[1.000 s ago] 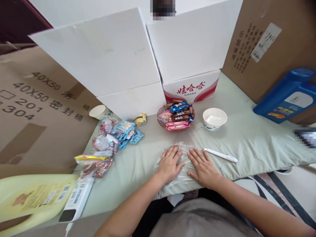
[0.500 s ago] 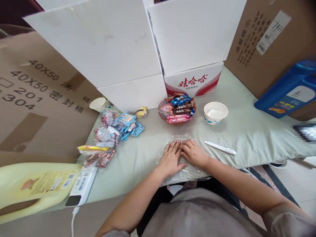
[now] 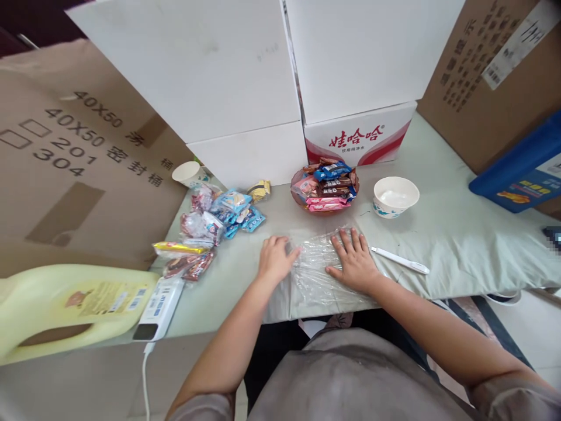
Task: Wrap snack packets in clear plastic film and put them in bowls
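A clear plastic sheet (image 3: 316, 270) lies flat on the pale green cloth (image 3: 442, 245) near the front edge. My left hand (image 3: 275, 259) rests at the sheet's left edge, fingers curled, thumb touching the plastic. My right hand (image 3: 354, 262) lies flat, palm down, fingers spread on the sheet's right part. Just beyond the sheet stands a reddish bowl (image 3: 325, 188) heaped with wrapped snack bars.
A white paper bowl (image 3: 395, 196) and a white pen (image 3: 400, 260) lie right of the sheet. Loose snack packets (image 3: 214, 221) and a paper cup (image 3: 186, 173) sit left. White boxes (image 3: 245, 82), cardboard cartons, a yellow jug (image 3: 65, 307) and a blue jug (image 3: 521, 169) surround the surface.
My hands were together on the middle of the sheet; now they have slid apart, the left one to the sheet's left edge, the right one to its right side.
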`<act>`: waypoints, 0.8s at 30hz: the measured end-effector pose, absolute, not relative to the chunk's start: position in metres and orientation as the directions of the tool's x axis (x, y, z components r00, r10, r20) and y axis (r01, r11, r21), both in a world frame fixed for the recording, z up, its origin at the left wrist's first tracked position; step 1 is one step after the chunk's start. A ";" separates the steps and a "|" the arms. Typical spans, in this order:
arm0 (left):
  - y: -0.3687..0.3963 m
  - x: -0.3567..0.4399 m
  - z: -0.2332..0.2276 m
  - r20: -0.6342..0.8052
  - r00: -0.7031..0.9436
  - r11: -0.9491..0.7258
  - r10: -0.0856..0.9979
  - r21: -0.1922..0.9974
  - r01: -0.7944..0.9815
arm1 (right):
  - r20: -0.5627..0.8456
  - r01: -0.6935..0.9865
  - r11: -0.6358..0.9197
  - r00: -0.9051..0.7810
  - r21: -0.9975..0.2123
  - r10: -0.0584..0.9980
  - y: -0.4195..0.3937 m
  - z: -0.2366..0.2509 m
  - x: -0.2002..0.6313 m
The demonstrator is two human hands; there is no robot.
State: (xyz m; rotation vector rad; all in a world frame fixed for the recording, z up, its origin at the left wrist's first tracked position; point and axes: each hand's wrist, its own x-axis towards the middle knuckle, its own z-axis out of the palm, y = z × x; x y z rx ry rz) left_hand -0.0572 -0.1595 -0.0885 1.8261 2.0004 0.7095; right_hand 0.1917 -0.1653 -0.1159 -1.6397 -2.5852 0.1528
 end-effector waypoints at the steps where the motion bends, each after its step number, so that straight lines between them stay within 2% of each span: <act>1: -0.154 -0.047 -0.089 0.018 -0.121 0.079 0.993 0.655 0.751 | 0.025 0.897 0.427 -0.427 -0.113 0.904 -0.166 -0.117 0.192; 4: -0.140 -0.028 -0.094 -0.120 -0.069 0.138 0.990 0.816 0.561 | 0.046 0.899 0.425 -0.422 -0.104 0.905 -0.167 -0.122 0.192; 9: -0.120 -0.049 -0.091 -0.187 -0.044 0.187 0.981 0.873 0.450 | 0.048 0.940 0.318 -0.314 -0.123 0.948 -0.168 -0.132 0.192; 13: -0.114 -0.081 -0.075 -0.071 -0.244 0.179 0.967 0.871 0.458 | 0.065 0.957 0.253 -0.246 -0.143 0.967 -0.169 -0.135 0.191; 15: -0.125 -0.084 -0.069 0.078 -0.353 0.120 0.932 0.854 0.507 | 0.065 0.960 0.240 -0.233 -0.147 0.970 -0.170 -0.135 0.190; 16: -0.135 -0.081 -0.068 0.172 -0.340 0.053 0.925 0.825 0.563 | 0.063 0.961 0.235 -0.228 -0.147 0.972 -0.170 -0.134 0.190; 17: -0.148 -0.075 -0.068 0.275 -0.266 -0.046 0.924 0.771 0.635 | 0.060 0.961 0.233 -0.227 -0.147 0.972 -0.170 -0.133 0.189; 18: -0.163 -0.066 -0.069 0.361 -0.102 -0.188 0.927 0.683 0.706 | 0.060 0.962 0.232 -0.226 -0.145 0.972 -0.170 -0.133 0.189; 19: -0.179 -0.057 -0.071 0.367 0.141 -0.352 0.920 0.608 0.712 | 0.062 0.962 0.232 -0.226 -0.142 0.972 -0.171 -0.132 0.189; 21: -0.212 -0.042 -0.077 0.268 0.538 -0.594 0.800 0.484 0.642 | 0.065 0.963 0.234 -0.227 -0.137 0.972 -0.171 -0.131 0.189; 22: -0.227 -0.039 -0.080 0.205 0.632 -0.648 0.747 0.434 0.625 | 0.063 0.963 0.234 -0.227 -0.135 0.972 -0.171 -0.130 0.190; 24: -0.250 -0.040 -0.085 0.115 0.689 -0.674 0.716 0.370 0.639 | 0.045 0.964 0.229 -0.225 -0.132 0.973 -0.171 -0.129 0.192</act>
